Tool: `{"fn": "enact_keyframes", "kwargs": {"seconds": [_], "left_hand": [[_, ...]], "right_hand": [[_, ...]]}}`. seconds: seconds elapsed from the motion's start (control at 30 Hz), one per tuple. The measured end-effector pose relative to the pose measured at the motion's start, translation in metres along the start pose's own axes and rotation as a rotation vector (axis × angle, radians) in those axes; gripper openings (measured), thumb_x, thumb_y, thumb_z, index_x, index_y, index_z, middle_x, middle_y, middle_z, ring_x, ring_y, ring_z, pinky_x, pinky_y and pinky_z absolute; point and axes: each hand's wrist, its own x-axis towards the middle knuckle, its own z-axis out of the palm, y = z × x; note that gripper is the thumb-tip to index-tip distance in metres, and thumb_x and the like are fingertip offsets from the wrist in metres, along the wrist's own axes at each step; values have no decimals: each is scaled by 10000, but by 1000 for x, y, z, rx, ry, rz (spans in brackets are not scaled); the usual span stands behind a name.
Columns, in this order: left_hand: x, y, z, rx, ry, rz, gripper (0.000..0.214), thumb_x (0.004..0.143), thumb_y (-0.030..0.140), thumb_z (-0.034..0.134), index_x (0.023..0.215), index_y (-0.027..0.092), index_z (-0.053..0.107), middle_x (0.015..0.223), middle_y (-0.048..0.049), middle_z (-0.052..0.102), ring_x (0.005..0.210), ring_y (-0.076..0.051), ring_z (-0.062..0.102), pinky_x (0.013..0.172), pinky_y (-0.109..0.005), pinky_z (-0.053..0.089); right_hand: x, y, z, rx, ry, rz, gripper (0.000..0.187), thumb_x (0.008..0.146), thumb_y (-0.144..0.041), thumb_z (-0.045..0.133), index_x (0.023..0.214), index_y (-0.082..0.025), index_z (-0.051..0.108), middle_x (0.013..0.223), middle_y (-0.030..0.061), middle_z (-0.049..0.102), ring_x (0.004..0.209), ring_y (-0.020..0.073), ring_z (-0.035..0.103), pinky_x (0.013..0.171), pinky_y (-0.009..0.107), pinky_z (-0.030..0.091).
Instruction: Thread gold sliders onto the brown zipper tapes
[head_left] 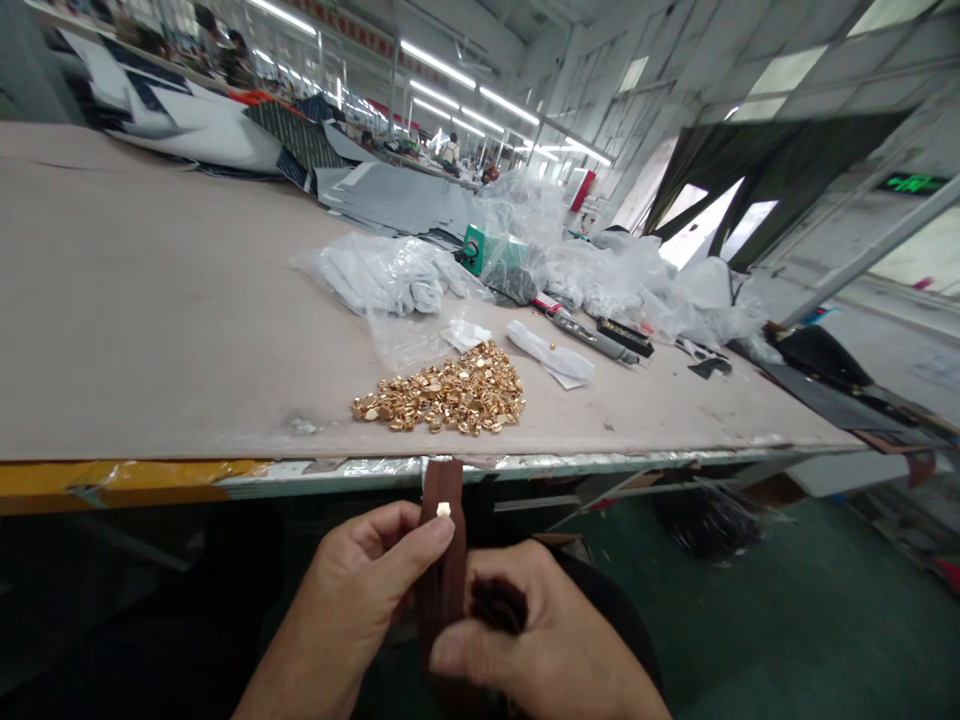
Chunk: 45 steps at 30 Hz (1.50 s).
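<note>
A long dark brown zipper tape [445,485] hangs upright in front of the table edge, its top end touching or very near that edge. My left hand [367,570] is closed on it, with the thumb beside a small gold zipper slider [443,510] on the tape. Lower down and to the right, my right hand [540,640] is curled round the same tape and a dark bunched length of it; motion blurs the fingers. Just beyond the edge lies a heap of shiny gold zipper sliders [457,390].
Behind the heap are a clear plastic bag with white contents [397,275], a folded white paper [551,355], a grey pen-shaped tool [592,335] and a green box [487,250]. More plastic bags [637,275] and stacked grey fabric [405,195] lie farther back. Yellow tape [135,480] covers the edge at left.
</note>
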Motion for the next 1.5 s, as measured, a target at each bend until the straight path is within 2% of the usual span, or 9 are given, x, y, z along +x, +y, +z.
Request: {"fn": "enact_keyframes", "kwargs": {"seconds": [0.07, 0.13, 0.23, 0.3, 0.43, 0.63, 0.83, 0.97, 1.5], "left_hand": [[-1, 0, 0, -14, -2, -32, 254, 664, 407, 798, 643, 172, 704, 591, 5, 639, 521, -121, 558, 513, -219, 463], [-2, 1, -1, -22, -8, -37, 256, 675, 411, 795, 661, 168, 717, 599, 10, 640, 526, -111, 554, 513, -206, 463], [-1, 1, -3, -50, -14, -44, 240, 679, 406, 796, 694, 175, 730, 613, 11, 655, 531, -107, 561, 520, -201, 468], [-1, 1, -3, -44, -13, -39, 240, 679, 408, 795, 691, 177, 732, 602, 4, 667, 517, -111, 565, 510, -204, 465], [1, 0, -2, -69, -28, -58, 263, 653, 430, 804, 691, 180, 733, 633, -24, 705, 553, -152, 621, 521, -233, 483], [-3, 3, 2, -75, 2, -57, 244, 666, 401, 792, 673, 170, 716, 587, 3, 667, 501, -106, 561, 476, -192, 422], [-2, 0, -4, -96, 29, 15, 329, 622, 389, 836, 537, 171, 604, 470, 53, 561, 426, -70, 441, 435, -182, 366], [-2, -1, -7, -135, -22, 14, 283, 689, 358, 799, 566, 173, 623, 629, 4, 666, 576, -122, 550, 566, -233, 464], [-2, -1, -11, -162, -61, -17, 283, 706, 355, 778, 565, 187, 600, 594, 20, 636, 576, -130, 539, 572, -247, 445]], "right_hand": [[-6, 2, -2, -44, -80, 99, 143, 738, -181, 692, 662, -170, 572, 607, -60, 437, 559, 87, 351, 494, 218, 256], [-10, 5, -4, -91, -87, 157, 162, 710, -173, 706, 638, -172, 561, 595, -62, 416, 554, 88, 342, 491, 223, 247], [-8, 6, -4, -48, -99, 147, 124, 709, -179, 696, 641, -164, 593, 599, -53, 452, 561, 97, 375, 513, 221, 284], [-1, 6, -3, 32, -27, 93, 123, 709, -194, 709, 655, -162, 603, 611, -48, 485, 576, 103, 398, 531, 219, 309], [14, 8, 0, 102, 267, -36, 246, 713, -235, 736, 617, -172, 519, 568, -60, 444, 561, 94, 369, 521, 212, 299], [14, 10, 2, 194, 158, -58, 286, 738, -253, 723, 608, -173, 482, 576, -46, 465, 555, 92, 389, 527, 214, 322], [20, 14, 7, 228, 339, -121, 277, 736, -305, 773, 672, -159, 547, 573, -61, 469, 535, 74, 367, 506, 196, 314], [26, 18, 12, 317, 417, -112, 320, 740, -360, 771, 645, -155, 545, 536, -60, 475, 479, 59, 354, 454, 188, 292], [27, 27, 8, 439, 367, -62, 296, 676, -308, 801, 625, -153, 555, 504, -55, 531, 391, 23, 310, 367, 150, 231]]}}
